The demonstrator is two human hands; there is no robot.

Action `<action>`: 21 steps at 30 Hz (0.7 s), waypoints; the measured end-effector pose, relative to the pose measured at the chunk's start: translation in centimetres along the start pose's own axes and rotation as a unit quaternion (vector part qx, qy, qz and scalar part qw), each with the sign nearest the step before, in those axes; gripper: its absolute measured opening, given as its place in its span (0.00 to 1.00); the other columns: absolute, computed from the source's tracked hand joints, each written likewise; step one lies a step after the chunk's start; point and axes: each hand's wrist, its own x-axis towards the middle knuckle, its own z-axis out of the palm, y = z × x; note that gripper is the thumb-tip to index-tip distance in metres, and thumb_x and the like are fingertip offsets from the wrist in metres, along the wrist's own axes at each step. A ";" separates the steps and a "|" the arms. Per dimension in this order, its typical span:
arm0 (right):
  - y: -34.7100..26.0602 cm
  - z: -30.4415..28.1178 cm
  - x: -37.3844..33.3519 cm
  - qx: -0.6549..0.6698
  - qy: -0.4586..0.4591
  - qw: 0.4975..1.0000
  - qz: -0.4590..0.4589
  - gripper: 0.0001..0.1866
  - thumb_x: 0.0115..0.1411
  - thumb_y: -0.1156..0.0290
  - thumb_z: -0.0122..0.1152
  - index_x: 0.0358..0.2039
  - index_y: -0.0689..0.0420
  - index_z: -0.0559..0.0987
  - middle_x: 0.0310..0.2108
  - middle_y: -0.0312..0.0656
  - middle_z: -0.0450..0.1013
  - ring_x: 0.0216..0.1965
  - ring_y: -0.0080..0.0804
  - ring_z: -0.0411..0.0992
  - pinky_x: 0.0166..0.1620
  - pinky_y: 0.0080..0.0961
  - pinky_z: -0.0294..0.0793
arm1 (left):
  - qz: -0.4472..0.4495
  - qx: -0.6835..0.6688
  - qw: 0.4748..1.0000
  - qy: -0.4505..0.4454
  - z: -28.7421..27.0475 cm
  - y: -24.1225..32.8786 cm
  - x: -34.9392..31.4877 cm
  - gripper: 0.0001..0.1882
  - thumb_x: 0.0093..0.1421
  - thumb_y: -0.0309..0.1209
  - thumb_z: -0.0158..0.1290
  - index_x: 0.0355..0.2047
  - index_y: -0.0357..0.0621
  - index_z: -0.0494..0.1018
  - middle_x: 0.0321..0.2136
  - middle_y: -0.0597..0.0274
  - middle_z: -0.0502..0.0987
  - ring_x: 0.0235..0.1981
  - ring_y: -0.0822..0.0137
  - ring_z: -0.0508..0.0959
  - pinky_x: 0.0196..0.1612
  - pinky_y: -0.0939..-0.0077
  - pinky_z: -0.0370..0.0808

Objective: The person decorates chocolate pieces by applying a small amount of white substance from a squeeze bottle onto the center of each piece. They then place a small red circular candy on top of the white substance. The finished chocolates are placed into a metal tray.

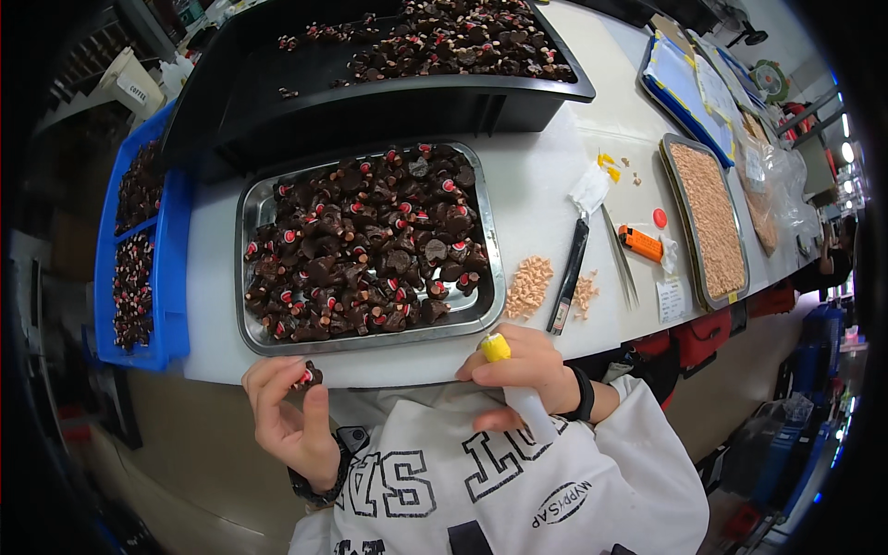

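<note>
My left hand (pixel 289 421), just in front of a metal tray, pinches one small dark brown moulded piece (pixel 311 376) with a red spot between thumb and fingertips. My right hand (pixel 527 365), near the table's front edge, is wrapped round a white tube with a yellow end (pixel 497 348); its exact kind does not show. The yellow end points up and toward the tray. The two hands are apart. Many similar brown pieces (pixel 365 245) with red-and-white spots and pinkish bits lie heaped in the metal tray (pixel 370 344).
Behind the tray stands a large black bin (pixel 388 116) of brown pieces; a blue divided bin (pixel 171 305) is at left. Rightward lie small beige parts (pixel 529 289), a black-handled cutter (pixel 569 277), tweezers (pixel 622 259), an orange tool (pixel 641 242) and a tray of beige parts (pixel 708 217).
</note>
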 end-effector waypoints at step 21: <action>0.7 1.4 -0.1 0.131 0.136 0.979 -0.072 0.33 0.54 0.40 0.46 0.39 0.61 0.72 0.29 0.43 0.72 0.27 0.38 0.68 0.30 0.28 0.67 | -0.283 -0.428 0.784 -0.349 4.1 0.1 2.2 0.19 0.50 0.22 0.56 0.42 0.32 0.65 0.39 0.51 0.68 0.43 0.65 0.70 0.42 0.72 0.74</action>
